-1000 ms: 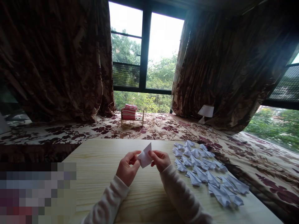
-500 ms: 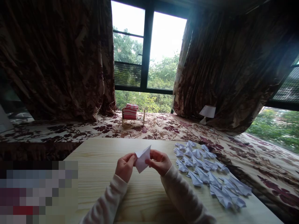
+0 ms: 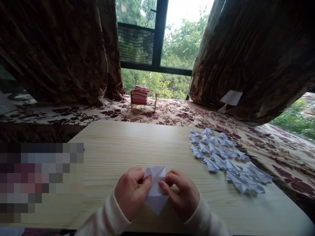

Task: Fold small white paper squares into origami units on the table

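A small sheet of white folded paper (image 3: 157, 188) is held between my two hands above the near part of the wooden table. Its lower end comes to a point toward me, and crease lines show across it. My left hand (image 3: 131, 191) pinches the left edge, thumb on top. On the opposite edge, my right hand (image 3: 183, 193) grips with thumb and bent forefinger. Several folded white paper pieces (image 3: 219, 154) lie in rows to the right, apart from both hands.
The pale wooden table (image 3: 118, 144) spans the front. Behind it, a patterned cloth ledge (image 3: 177, 113) carries a small rack with striped folded cloths (image 3: 140, 95) and a little white lamp (image 3: 231, 97). Dark curtains (image 3: 61, 49) flank the window. A blurred patch covers the left side.
Both hands have come lower and closer to me with the paper. The paper has turned so a point faces me. My view has tilted downward.
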A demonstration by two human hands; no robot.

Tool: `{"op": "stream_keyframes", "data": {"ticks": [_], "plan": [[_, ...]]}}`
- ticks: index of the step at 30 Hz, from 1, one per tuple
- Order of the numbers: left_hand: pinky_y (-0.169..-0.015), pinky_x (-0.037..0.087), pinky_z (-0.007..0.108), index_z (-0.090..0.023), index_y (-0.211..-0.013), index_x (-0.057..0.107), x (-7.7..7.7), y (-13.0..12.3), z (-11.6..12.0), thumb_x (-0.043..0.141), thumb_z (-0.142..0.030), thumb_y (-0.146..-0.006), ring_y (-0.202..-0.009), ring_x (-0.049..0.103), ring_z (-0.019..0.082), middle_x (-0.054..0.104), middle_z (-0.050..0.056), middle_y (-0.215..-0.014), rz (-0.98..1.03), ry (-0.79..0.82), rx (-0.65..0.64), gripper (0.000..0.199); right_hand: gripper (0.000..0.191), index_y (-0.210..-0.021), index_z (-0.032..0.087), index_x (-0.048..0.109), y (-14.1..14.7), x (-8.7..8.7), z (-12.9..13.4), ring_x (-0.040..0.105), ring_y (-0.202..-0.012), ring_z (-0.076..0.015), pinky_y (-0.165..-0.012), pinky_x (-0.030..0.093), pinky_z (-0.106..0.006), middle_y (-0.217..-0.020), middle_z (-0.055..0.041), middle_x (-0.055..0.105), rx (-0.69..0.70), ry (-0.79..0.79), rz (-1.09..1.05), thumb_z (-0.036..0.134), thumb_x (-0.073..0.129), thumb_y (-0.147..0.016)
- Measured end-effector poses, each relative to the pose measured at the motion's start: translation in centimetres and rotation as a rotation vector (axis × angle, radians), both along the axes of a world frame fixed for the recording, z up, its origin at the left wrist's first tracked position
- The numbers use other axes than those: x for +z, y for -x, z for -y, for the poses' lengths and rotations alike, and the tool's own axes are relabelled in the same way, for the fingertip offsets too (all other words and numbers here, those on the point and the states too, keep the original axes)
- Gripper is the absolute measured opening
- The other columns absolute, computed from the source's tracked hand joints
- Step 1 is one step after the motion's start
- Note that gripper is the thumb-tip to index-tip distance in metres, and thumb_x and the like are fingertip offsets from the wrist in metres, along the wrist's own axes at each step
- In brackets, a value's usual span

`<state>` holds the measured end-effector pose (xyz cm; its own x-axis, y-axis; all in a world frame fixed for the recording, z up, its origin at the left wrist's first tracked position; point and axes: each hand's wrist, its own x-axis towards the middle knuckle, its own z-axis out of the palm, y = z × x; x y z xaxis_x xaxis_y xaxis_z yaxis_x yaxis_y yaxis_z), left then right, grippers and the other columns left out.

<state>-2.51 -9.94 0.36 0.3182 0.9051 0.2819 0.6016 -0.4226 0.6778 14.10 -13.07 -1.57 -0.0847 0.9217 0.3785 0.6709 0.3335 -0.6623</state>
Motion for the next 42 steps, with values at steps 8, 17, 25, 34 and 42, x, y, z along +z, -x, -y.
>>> {"op": "stream_keyframes", "data": {"ticks": [8,17,25,34,42], "plan": [[-0.074,0.043,0.029,-0.019,-0.087,0.059,-1.5,1.5,4.4,0.055,-0.010,-0.077,-0.080,0.054,0.016,0.060,0.003,-0.082,-0.034,-0.516,-0.001,0.015,0.021,-0.058,0.019,0.050,0.6,-2.1,1.1,0.046,-0.062,-0.0138,-0.063,0.029,-0.027,-0.061,0.0012,0.051,-0.221,-0.107,0.158,0.024,0.052,-0.079],[-0.087,0.039,0.039,-0.017,-0.105,0.061,-3.9,-0.4,4.3,0.047,-0.021,-0.081,-0.101,0.051,0.023,0.063,0.006,-0.113,-0.163,-0.491,-0.059,0.028,0.010,-0.069,0.021,0.054,0.0,-2.1,1.1,0.050,-0.067,-0.0158,-0.064,0.032,-0.028,-0.068,0.0002,0.056,-0.080,-0.068,0.159,0.020,0.053,-0.078],[-0.080,0.038,0.041,-0.018,-0.101,0.063,-4.6,-0.5,3.8,0.041,-0.026,-0.081,-0.095,0.052,0.024,0.064,0.006,-0.110,-0.191,-0.568,-0.070,0.030,0.006,-0.074,0.021,0.056,-0.1,-1.9,0.9,0.051,-0.072,-0.0162,-0.066,0.036,-0.028,-0.073,-0.0006,0.057,0.000,-0.083,0.145,0.016,0.053,-0.077],[-0.087,0.037,0.041,-0.019,-0.103,0.060,-3.0,-0.4,4.5,0.046,-0.023,-0.079,-0.100,0.050,0.024,0.062,0.006,-0.112,-0.175,-0.405,-0.097,0.028,0.012,-0.074,0.020,0.059,-0.4,-1.6,0.8,0.048,-0.067,-0.0150,-0.061,0.037,-0.026,-0.071,-0.0023,0.054,0.095,-0.194,0.269,0.014,0.049,-0.078],[-0.076,0.039,0.042,-0.019,-0.097,0.058,-2.8,1.0,1.8,0.055,-0.031,-0.077,-0.092,0.052,0.026,0.060,0.008,-0.098,-0.294,-0.384,0.206,0.024,0.015,-0.065,0.019,0.051,0.2,-1.9,0.7,0.046,-0.067,-0.0147,-0.061,0.035,-0.027,-0.067,-0.0019,0.052,0.020,-0.223,0.194,0.013,0.047,-0.079]]}}
